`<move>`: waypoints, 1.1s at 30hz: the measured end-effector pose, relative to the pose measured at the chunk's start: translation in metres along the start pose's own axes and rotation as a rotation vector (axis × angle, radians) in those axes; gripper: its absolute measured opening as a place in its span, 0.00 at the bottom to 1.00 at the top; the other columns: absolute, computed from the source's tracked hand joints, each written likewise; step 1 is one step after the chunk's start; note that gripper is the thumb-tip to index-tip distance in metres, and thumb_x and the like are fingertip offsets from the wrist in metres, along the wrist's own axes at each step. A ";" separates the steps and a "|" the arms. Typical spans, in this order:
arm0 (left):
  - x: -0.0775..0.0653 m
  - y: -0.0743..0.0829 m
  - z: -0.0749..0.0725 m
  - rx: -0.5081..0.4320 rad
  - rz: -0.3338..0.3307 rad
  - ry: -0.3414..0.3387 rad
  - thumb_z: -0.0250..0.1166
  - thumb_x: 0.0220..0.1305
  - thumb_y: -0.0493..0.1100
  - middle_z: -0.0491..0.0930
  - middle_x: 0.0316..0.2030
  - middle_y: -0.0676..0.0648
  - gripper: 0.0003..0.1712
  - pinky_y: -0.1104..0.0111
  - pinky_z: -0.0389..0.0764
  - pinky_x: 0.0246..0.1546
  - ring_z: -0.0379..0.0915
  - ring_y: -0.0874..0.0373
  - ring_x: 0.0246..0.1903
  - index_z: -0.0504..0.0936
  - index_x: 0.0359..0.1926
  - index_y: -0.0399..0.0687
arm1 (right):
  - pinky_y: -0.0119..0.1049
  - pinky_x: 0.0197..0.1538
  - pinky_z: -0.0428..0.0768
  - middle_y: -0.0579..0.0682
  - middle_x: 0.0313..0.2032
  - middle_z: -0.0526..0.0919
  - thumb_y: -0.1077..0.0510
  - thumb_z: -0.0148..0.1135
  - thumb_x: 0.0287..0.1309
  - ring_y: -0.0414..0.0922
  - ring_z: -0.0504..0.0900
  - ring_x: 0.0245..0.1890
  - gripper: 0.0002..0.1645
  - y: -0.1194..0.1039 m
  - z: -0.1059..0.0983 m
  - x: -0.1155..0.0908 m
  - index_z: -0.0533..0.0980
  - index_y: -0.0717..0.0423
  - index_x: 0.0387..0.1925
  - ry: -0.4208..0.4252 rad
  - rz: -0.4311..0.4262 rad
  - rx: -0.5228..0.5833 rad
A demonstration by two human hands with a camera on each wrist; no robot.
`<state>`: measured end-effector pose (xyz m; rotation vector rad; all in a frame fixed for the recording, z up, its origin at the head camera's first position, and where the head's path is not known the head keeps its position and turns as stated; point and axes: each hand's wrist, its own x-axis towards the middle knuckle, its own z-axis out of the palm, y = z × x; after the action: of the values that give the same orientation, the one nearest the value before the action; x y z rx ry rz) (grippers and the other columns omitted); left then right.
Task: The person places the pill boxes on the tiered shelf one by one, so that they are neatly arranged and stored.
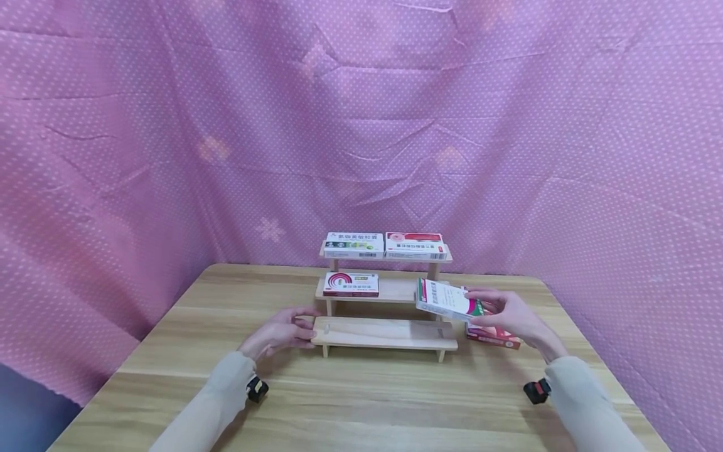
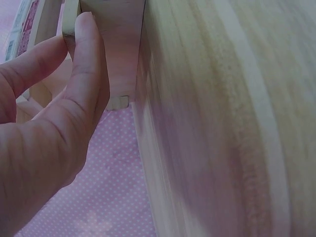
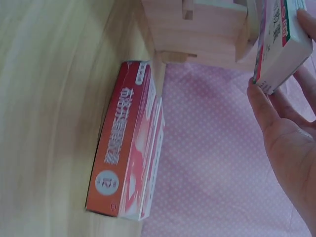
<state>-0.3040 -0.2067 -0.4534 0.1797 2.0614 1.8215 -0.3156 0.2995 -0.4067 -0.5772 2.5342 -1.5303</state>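
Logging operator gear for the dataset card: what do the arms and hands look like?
Left hand and right hand: bare, no gloves visible. Left sleeve and right sleeve: pale off-white, long, loose at the cuffs. Left black block at the wrist, pale mark; right black block, red patch. No cables visible.

Your head camera looks forward and down from well back, over the whole wooden rack (image 1: 384, 333); your left wrist camera (image 1: 257, 390), close and turned sideways, faces the rack's left end; your right wrist camera (image 1: 536, 391), also close and sideways, shares the red box (image 3: 116, 138) with the head view.
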 end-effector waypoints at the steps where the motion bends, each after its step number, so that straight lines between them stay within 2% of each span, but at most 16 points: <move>1: 0.000 0.000 0.000 0.000 -0.003 0.002 0.60 0.58 0.23 0.76 0.45 0.35 0.38 0.56 0.86 0.49 0.79 0.51 0.39 0.59 0.70 0.30 | 0.30 0.62 0.77 0.63 0.71 0.62 0.56 0.74 0.50 0.59 0.69 0.66 0.40 0.000 0.001 0.002 0.71 0.59 0.65 -0.010 -0.011 0.011; 4: 0.001 0.000 0.000 0.001 -0.011 0.011 0.60 0.57 0.24 0.76 0.45 0.36 0.38 0.57 0.86 0.49 0.79 0.51 0.39 0.59 0.69 0.30 | 0.41 0.67 0.73 0.63 0.71 0.61 0.56 0.74 0.50 0.62 0.65 0.68 0.39 -0.002 0.003 0.005 0.71 0.59 0.65 -0.018 -0.020 0.006; 7: 0.001 0.000 0.000 0.002 -0.013 0.014 0.61 0.58 0.24 0.75 0.44 0.37 0.38 0.58 0.86 0.49 0.79 0.51 0.39 0.59 0.70 0.31 | 0.54 0.71 0.66 0.61 0.71 0.62 0.53 0.74 0.50 0.62 0.64 0.69 0.38 -0.006 0.006 0.009 0.73 0.54 0.64 -0.008 -0.011 -0.060; 10: 0.001 0.000 0.000 0.005 -0.002 0.003 0.61 0.58 0.25 0.75 0.45 0.36 0.39 0.58 0.86 0.49 0.79 0.51 0.39 0.58 0.70 0.29 | 0.60 0.70 0.66 0.59 0.71 0.64 0.49 0.75 0.50 0.62 0.66 0.68 0.37 -0.012 0.011 0.013 0.75 0.50 0.62 0.009 -0.005 -0.123; 13: 0.000 0.000 0.000 0.004 -0.003 0.000 0.60 0.58 0.24 0.76 0.46 0.35 0.39 0.58 0.86 0.49 0.80 0.52 0.39 0.57 0.70 0.29 | 0.60 0.69 0.67 0.57 0.71 0.65 0.49 0.75 0.49 0.61 0.66 0.68 0.36 -0.016 0.015 0.019 0.76 0.48 0.61 0.014 -0.007 -0.138; 18: -0.001 0.000 0.001 0.009 -0.016 0.014 0.60 0.58 0.24 0.76 0.47 0.34 0.39 0.59 0.86 0.49 0.79 0.52 0.40 0.57 0.70 0.29 | 0.57 0.71 0.63 0.58 0.71 0.62 0.54 0.75 0.49 0.63 0.61 0.71 0.36 -0.018 0.021 0.029 0.75 0.54 0.61 0.005 -0.059 -0.076; 21: -0.001 0.001 0.001 0.010 -0.021 0.025 0.60 0.58 0.23 0.76 0.47 0.33 0.39 0.58 0.86 0.48 0.79 0.51 0.40 0.59 0.70 0.30 | 0.54 0.71 0.64 0.58 0.70 0.63 0.52 0.76 0.49 0.63 0.62 0.70 0.37 -0.018 0.025 0.035 0.74 0.56 0.61 0.014 -0.082 -0.071; 24: -0.001 0.001 0.001 0.019 -0.020 0.031 0.60 0.57 0.23 0.76 0.47 0.33 0.38 0.58 0.86 0.48 0.80 0.51 0.39 0.59 0.70 0.30 | 0.49 0.71 0.65 0.58 0.70 0.62 0.51 0.76 0.49 0.62 0.62 0.71 0.39 -0.018 0.029 0.040 0.73 0.56 0.62 0.014 -0.077 -0.045; 29: 0.000 0.000 0.000 0.011 -0.007 0.018 0.61 0.58 0.24 0.76 0.46 0.35 0.39 0.59 0.86 0.49 0.79 0.52 0.40 0.59 0.70 0.30 | 0.41 0.69 0.67 0.59 0.71 0.59 0.56 0.75 0.49 0.60 0.60 0.72 0.41 -0.017 0.035 0.048 0.70 0.57 0.65 0.020 -0.059 0.026; 33: 0.001 0.000 0.000 0.007 -0.002 0.011 0.61 0.59 0.25 0.76 0.46 0.36 0.38 0.58 0.86 0.49 0.80 0.52 0.40 0.59 0.70 0.30 | 0.40 0.69 0.68 0.61 0.74 0.56 0.56 0.74 0.50 0.59 0.61 0.71 0.42 -0.017 0.038 0.052 0.69 0.59 0.66 0.040 -0.046 0.003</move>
<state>-0.3045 -0.2066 -0.4536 0.1696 2.0746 1.8180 -0.3475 0.2411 -0.4058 -0.6149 2.5648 -1.5762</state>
